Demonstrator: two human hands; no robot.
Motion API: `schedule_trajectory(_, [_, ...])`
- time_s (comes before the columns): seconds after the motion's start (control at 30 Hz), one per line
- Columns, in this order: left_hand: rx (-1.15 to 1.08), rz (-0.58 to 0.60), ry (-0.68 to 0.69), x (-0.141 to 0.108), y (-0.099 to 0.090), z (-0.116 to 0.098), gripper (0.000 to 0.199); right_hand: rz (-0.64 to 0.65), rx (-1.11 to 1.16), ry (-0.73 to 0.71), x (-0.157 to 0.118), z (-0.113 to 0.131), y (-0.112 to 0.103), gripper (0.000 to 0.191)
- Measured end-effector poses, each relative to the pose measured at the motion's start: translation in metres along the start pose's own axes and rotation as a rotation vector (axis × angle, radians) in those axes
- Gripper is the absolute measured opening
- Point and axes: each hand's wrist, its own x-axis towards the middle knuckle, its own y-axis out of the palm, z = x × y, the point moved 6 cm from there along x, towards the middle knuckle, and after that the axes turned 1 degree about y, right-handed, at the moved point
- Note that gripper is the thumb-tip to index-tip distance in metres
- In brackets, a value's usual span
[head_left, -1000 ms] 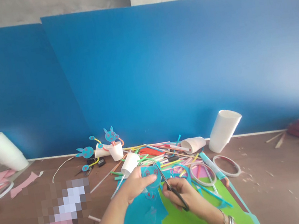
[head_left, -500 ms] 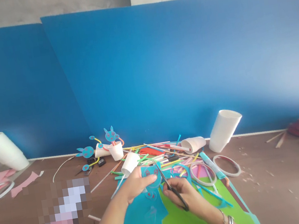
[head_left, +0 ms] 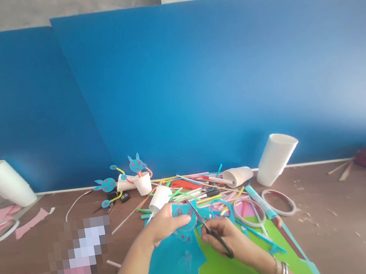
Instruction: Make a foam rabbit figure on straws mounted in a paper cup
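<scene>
A piece of blue paper with a face drawn on it is pinched in my left hand, thumb on top. My right hand is closed round the black handles of the scissors, whose blades lie against the right side of that piece. Below the hands are a large blue sheet and a green sheet. A blue animal-face figure with straw arms stands in a paper cup behind my left hand.
Coloured straws are heaped behind my hands. Tape rings, a tipped cup and a tall stack of white cups are to the right. Another cup stack and pink paper lie left.
The held blue piece and the scissors have shifted slightly relative to each other, with the blades closer together. The whole view has moved a little.
</scene>
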Motion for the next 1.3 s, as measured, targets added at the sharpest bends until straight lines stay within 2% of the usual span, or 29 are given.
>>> schedule_trajectory(0.37, [0.066,-0.046,-0.056,-0.005,-0.005,-0.005,0.033,0.047,0.001,0.055,-0.002,0.000,0.002,0.028])
schedule_trajectory(0.67, [0.111,0.086,-0.076,-0.004,-0.006,0.005,0.040,0.091,-0.035,0.056,-0.004,-0.005,0.000,0.024])
schedule_trajectory(0.83, [0.318,-0.034,-0.116,-0.004,-0.023,0.014,0.050,0.122,-0.060,0.053,-0.004,-0.006,-0.001,0.022])
schedule_trajectory(0.93, [0.383,-0.036,-0.130,-0.004,-0.028,0.017,0.053,0.130,-0.073,0.063,-0.005,-0.005,-0.001,0.023])
schedule_trajectory(1.03, [0.381,0.020,-0.132,-0.005,-0.026,0.015,0.048,0.148,-0.088,0.087,-0.006,-0.003,-0.001,0.022])
schedule_trajectory(1.2, [0.359,0.107,-0.077,-0.007,-0.018,0.005,0.027,0.173,-0.097,0.103,-0.008,-0.003,-0.001,0.022])
schedule_trajectory(1.3, [0.334,0.118,-0.070,-0.008,-0.016,0.002,0.024,0.177,-0.074,0.087,-0.009,-0.002,-0.001,0.024])
